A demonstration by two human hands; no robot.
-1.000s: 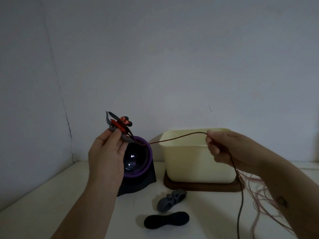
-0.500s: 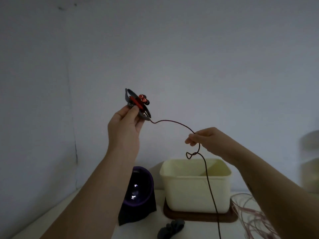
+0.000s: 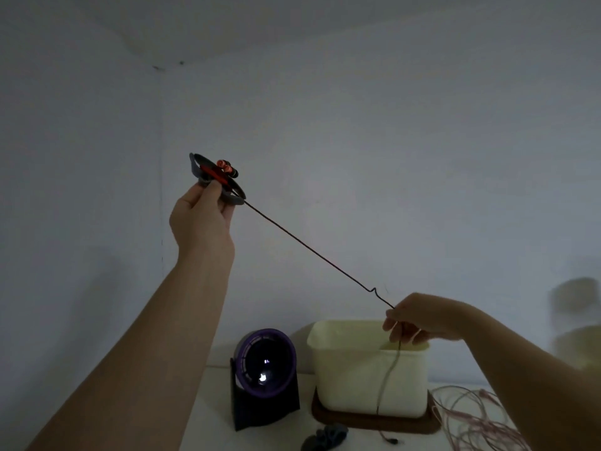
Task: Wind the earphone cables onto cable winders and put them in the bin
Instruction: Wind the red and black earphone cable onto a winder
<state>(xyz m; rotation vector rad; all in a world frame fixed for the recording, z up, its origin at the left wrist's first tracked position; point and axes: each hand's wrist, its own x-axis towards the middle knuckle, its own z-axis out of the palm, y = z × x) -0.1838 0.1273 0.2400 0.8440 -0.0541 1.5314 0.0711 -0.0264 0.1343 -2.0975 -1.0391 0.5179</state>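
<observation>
Left hand [image 3: 201, 219]: grips winder [image 3: 216, 177], 10 o'clock.
Right hand [image 3: 419, 320]: pinches cable [image 3: 309, 249], 4 o'clock.
Winding: keep taut; smooth kink [image 3: 374, 290] first.

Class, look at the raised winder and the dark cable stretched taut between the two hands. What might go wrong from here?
1. The cable is taut between the left hand and the right hand; a harder pull may tug the earbuds off the winder.
2. The kink near the right hand may wind in as a lump or knot.
3. The plug end lies near the pink cable and may snag in it.
</observation>
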